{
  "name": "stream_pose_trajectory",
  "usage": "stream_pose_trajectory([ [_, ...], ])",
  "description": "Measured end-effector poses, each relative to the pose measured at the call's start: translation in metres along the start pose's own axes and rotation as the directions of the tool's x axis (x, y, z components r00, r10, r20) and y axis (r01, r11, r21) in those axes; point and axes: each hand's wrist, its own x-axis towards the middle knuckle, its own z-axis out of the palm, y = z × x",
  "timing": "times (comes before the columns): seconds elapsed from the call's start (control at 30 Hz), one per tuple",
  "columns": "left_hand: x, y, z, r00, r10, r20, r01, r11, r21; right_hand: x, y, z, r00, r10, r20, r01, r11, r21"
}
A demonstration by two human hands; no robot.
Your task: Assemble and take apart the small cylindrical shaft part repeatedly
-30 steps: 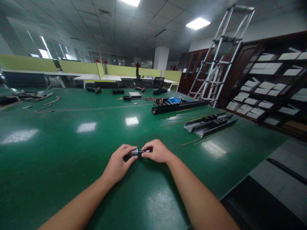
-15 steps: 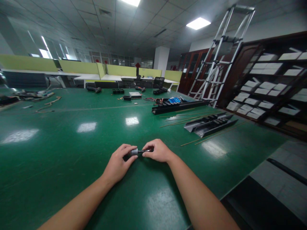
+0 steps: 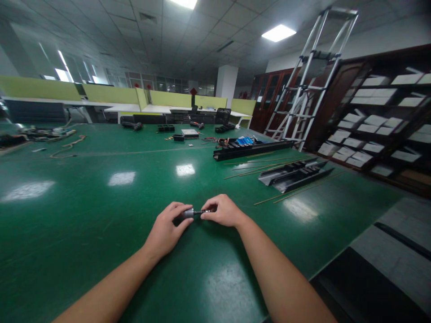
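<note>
My left hand [image 3: 167, 228] is closed around a small grey metallic cylinder [image 3: 188, 213], which lies sideways between thumb and fingers. A thin dark shaft [image 3: 198, 212] sticks out of the cylinder's right end. At the other end of the shaft, my right hand [image 3: 222, 211] pinches it between thumb and fingertips. A small shiny part shows within the right fingers, too small to name. Both hands are low over the green tabletop [image 3: 144, 188], and the palms hide the rest of what they hold.
To the right lie black metal channels [image 3: 292, 175], thin brass-coloured rods [image 3: 266, 168] and a longer black channel [image 3: 252, 149] with blue parts. Farther back are a white box [image 3: 190, 133] and black tools [image 3: 132, 126]. Boards and cables [image 3: 47, 133] lie far left. A ladder [image 3: 306, 80] stands beyond.
My right hand has shifted very slightly to the right, away from the cylinder, still pinching the shaft. The left hand keeps its place.
</note>
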Motion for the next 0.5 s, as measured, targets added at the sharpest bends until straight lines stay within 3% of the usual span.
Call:
stream_pose_trajectory([
  [0.5,0.0012,-0.002,0.0005,1.0,-0.014,-0.018,0.014,1.0,-0.016,-0.0012,0.0017,-0.0034,0.999,0.028,-0.015,-0.028,0.999,0.016],
])
